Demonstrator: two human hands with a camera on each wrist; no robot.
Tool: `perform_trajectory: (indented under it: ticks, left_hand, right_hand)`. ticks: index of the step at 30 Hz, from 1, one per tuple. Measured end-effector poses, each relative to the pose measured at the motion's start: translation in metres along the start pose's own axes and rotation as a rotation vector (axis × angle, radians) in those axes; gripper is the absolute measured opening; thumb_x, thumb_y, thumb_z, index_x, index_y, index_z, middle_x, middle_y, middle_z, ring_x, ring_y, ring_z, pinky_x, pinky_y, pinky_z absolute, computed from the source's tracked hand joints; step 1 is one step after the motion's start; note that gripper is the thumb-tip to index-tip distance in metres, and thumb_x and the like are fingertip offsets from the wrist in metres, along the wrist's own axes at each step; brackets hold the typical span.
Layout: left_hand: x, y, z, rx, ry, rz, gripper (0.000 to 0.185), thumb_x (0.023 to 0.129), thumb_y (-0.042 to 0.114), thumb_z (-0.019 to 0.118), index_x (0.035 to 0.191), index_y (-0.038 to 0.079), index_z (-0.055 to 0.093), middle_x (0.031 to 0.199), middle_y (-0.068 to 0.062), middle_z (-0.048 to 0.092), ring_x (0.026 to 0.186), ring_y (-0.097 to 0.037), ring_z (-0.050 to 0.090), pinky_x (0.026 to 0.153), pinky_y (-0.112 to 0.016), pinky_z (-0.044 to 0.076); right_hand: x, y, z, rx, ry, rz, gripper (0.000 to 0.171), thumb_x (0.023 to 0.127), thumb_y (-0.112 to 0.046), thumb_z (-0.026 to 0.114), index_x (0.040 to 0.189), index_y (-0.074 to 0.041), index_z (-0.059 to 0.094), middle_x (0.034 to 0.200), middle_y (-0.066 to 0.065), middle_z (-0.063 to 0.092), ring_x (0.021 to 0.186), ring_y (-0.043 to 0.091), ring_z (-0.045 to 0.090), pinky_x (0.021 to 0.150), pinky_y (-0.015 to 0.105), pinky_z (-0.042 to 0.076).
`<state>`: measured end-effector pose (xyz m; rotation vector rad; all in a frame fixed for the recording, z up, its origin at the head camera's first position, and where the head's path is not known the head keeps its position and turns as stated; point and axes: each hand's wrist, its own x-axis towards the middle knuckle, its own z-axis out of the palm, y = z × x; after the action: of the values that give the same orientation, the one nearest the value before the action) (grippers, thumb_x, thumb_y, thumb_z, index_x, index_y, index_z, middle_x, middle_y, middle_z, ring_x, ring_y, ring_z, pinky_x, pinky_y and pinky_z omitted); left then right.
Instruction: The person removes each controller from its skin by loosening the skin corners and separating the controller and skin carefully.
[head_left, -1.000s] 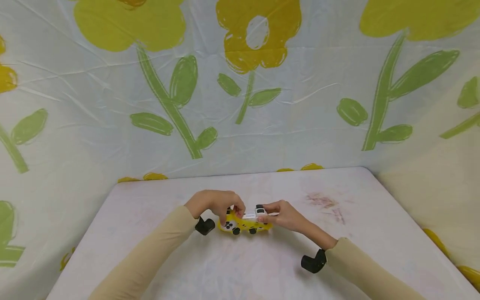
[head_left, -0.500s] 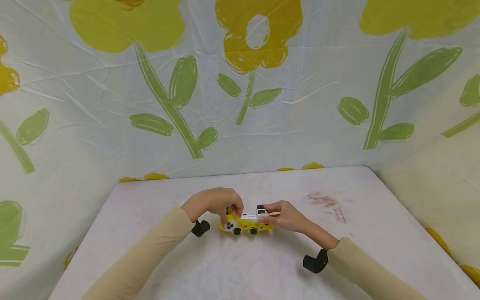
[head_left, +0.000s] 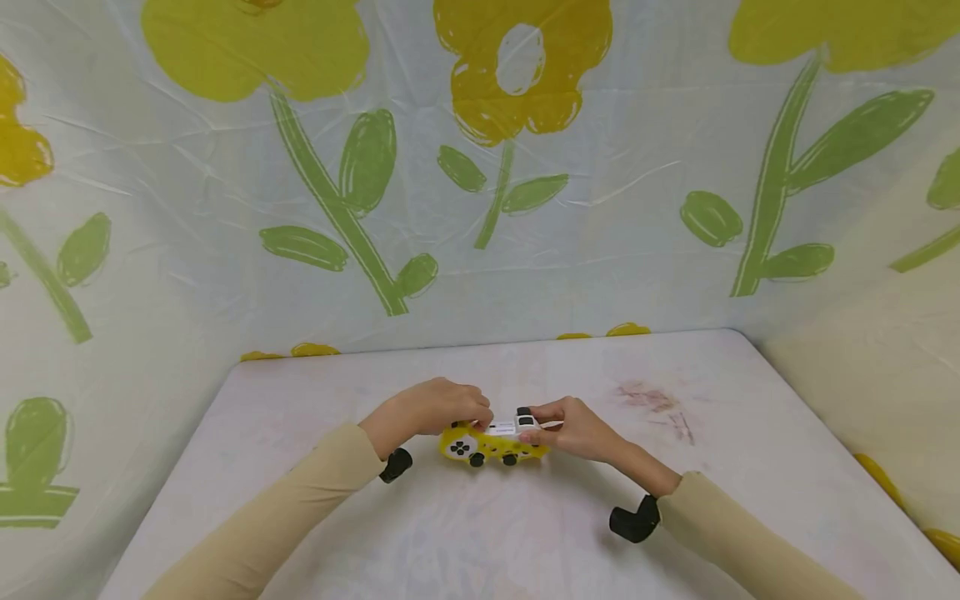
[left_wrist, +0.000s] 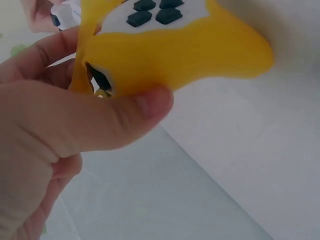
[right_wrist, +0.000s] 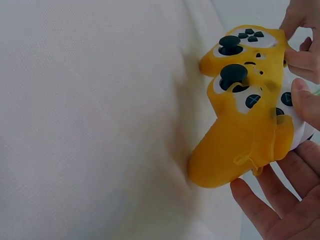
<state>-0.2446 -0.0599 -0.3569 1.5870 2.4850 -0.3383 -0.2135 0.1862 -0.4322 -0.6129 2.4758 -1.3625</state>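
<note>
A white game controller (head_left: pixel 491 444) in a yellow silicone cover (left_wrist: pixel 190 50) lies on its edge on the pale table (head_left: pixel 525 533), with its black buttons and sticks facing me. My left hand (head_left: pixel 478 417) pinches the cover's upper left edge, and the thumb (left_wrist: pixel 125 115) presses on the yellow rubber. My right hand (head_left: pixel 534 425) grips the controller's right end (right_wrist: pixel 250 110); its thumb lies on the face and its fingers (right_wrist: pixel 280 210) reach under the grip. At the top the cover stands away from the white shell.
Black wrist-camera mounts sit under both forearms, the left mount (head_left: pixel 395 464) and the right mount (head_left: pixel 633 521). A sheet printed with yellow flowers (head_left: pixel 517 75) walls the table at the back and both sides. A faint reddish stain (head_left: pixel 652 400) marks the table on the right.
My left fingers have moved from the controller's lower left front up to its top edge, uncovering the d-pad. The right hand has kept its grip.
</note>
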Motion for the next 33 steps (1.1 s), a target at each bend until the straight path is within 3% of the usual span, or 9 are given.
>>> perform_trajectory:
  ticks: [5, 12, 16, 24, 29, 33]
  left_hand:
    - [0.0, -0.002, 0.0, 0.057, 0.054, 0.027, 0.024, 0.084, 0.003, 0.071, 0.098, 0.022, 0.063, 0.094, 0.008, 0.061, 0.074, -0.007, 0.047, 0.061, -0.014, 0.04]
    - [0.001, -0.006, 0.001, 0.052, 0.073, -0.011, 0.023, 0.084, 0.001, 0.069, 0.091, 0.02, 0.057, 0.09, 0.007, 0.063, 0.068, -0.006, 0.045, 0.055, -0.015, 0.032]
    - [0.0, -0.007, 0.002, 0.098, 0.068, -0.051, 0.02, 0.085, 0.005, 0.071, 0.094, 0.02, 0.061, 0.093, 0.007, 0.066, 0.068, -0.005, 0.047, 0.056, -0.015, 0.036]
    - [-0.001, -0.005, 0.001, 0.124, -0.061, -0.197, 0.026, 0.079, 0.023, 0.078, 0.105, 0.021, 0.073, 0.096, 0.008, 0.068, 0.082, -0.006, 0.059, 0.066, -0.021, 0.049]
    - [-0.006, -0.011, 0.007, -0.005, -0.024, -0.197, 0.025, 0.08, 0.021, 0.078, 0.105, 0.019, 0.074, 0.096, 0.005, 0.069, 0.081, -0.008, 0.06, 0.068, -0.023, 0.048]
    - [-0.013, -0.02, 0.017, -0.236, 0.009, -0.222, 0.028, 0.081, 0.019, 0.076, 0.109, 0.017, 0.072, 0.102, 0.005, 0.068, 0.09, -0.009, 0.06, 0.077, -0.028, 0.049]
  right_hand:
    - [-0.001, -0.002, -0.002, -0.008, -0.019, 0.004, 0.054, 0.086, -0.031, 0.072, 0.124, 0.005, 0.061, 0.111, 0.018, 0.07, 0.097, 0.027, 0.068, 0.07, 0.018, 0.054]
    - [-0.003, -0.002, -0.004, -0.019, -0.031, 0.006, 0.055, 0.086, -0.031, 0.072, 0.125, 0.005, 0.06, 0.111, 0.018, 0.069, 0.096, 0.026, 0.068, 0.071, 0.021, 0.055]
    - [-0.002, -0.001, -0.004, -0.008, -0.037, 0.006, 0.055, 0.086, -0.031, 0.072, 0.125, 0.006, 0.06, 0.113, 0.02, 0.068, 0.095, 0.027, 0.069, 0.074, 0.023, 0.056]
    - [-0.003, 0.001, -0.004, -0.025, -0.031, -0.057, 0.051, 0.085, -0.028, 0.073, 0.121, 0.007, 0.062, 0.107, 0.018, 0.071, 0.092, 0.026, 0.07, 0.077, 0.027, 0.057]
    - [-0.003, 0.0, -0.004, -0.046, -0.034, -0.068, 0.05, 0.086, -0.029, 0.072, 0.121, 0.006, 0.063, 0.107, 0.017, 0.071, 0.092, 0.026, 0.07, 0.078, 0.025, 0.056]
    - [-0.002, 0.0, -0.002, -0.047, -0.037, -0.048, 0.051, 0.087, -0.031, 0.071, 0.122, 0.005, 0.063, 0.109, 0.016, 0.071, 0.092, 0.024, 0.07, 0.075, 0.021, 0.055]
